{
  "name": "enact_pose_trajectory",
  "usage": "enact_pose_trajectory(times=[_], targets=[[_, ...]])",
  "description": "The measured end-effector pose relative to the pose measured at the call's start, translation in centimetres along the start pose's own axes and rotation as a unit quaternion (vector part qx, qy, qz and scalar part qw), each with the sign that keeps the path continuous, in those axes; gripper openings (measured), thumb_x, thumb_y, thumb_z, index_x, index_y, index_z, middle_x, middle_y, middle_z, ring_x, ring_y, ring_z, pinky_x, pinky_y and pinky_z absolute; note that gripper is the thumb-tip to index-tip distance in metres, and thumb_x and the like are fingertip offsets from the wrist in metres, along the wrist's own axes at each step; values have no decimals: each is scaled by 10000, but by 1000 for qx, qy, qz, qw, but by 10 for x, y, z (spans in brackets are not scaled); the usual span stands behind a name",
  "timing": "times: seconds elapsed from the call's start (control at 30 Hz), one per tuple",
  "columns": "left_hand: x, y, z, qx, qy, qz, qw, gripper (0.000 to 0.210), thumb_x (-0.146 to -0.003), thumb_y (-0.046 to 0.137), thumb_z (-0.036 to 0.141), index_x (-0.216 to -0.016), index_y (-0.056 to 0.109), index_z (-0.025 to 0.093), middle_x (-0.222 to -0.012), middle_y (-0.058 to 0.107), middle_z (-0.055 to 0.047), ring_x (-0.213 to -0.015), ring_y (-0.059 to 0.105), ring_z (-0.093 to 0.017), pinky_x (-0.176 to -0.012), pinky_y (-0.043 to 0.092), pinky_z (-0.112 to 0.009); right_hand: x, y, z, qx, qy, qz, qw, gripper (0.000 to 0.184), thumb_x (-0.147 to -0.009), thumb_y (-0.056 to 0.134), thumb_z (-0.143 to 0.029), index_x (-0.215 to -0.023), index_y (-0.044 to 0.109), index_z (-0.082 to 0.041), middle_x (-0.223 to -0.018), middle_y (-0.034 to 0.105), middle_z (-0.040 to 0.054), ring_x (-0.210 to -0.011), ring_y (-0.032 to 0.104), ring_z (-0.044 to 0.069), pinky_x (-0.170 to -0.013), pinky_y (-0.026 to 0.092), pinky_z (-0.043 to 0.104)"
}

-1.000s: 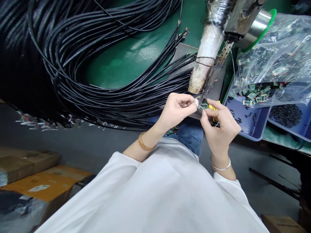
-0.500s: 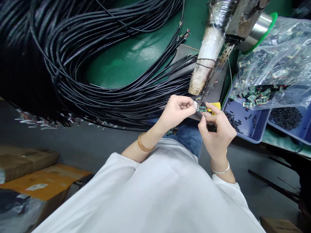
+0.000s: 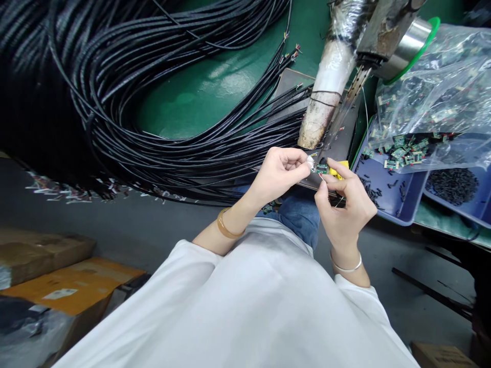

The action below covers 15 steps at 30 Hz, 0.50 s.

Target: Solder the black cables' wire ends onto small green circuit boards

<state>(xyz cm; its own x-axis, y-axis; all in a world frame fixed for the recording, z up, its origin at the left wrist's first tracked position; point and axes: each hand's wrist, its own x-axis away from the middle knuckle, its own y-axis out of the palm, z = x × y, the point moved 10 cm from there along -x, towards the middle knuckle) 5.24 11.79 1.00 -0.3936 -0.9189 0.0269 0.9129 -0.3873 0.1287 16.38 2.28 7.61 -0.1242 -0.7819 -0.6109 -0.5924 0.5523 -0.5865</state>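
Note:
My left hand [image 3: 282,171] is closed in a pinch, with a white bit [image 3: 310,161] at its fingertips; what lies inside the pinch is hidden. Those fingertips meet the left end of a small green circuit board [image 3: 321,168]. From the right, my right hand [image 3: 345,197] pinches a thin wire [image 3: 320,176] between thumb and forefinger, just below the board. Its other fingers are partly curled, and a fine strand shows beneath the hand. Behind the right fingertips sits a yellow block [image 3: 339,170]. A soldering iron [image 3: 337,120] points down toward the board from above.
Bundled black cables [image 3: 184,148] cover the left and middle of the green table [image 3: 184,115]. A white tube [image 3: 316,122] hangs above my hands. At right are a solder spool [image 3: 412,46], a bag of boards [image 3: 441,87] and blue trays [image 3: 399,204] with small black pieces.
My right hand has shifted slightly to the right, and more of the yellow block's lower part shows. The board has moved a little right too. My left hand has barely moved.

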Motion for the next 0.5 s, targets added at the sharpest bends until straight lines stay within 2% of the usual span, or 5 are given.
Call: enact_pose_trajectory(times=[0.5], targets=[[3, 0, -7, -36, -3, -19, 999, 202, -812, 621, 191, -616, 613, 142, -539, 514, 20, -482, 421, -62, -471, 312, -218, 4, 4, 3, 5, 3, -11, 1000, 115, -868, 642, -155, -833, 572, -239, -1126, 776, 53, -1060, 752, 206, -794, 631, 296]])
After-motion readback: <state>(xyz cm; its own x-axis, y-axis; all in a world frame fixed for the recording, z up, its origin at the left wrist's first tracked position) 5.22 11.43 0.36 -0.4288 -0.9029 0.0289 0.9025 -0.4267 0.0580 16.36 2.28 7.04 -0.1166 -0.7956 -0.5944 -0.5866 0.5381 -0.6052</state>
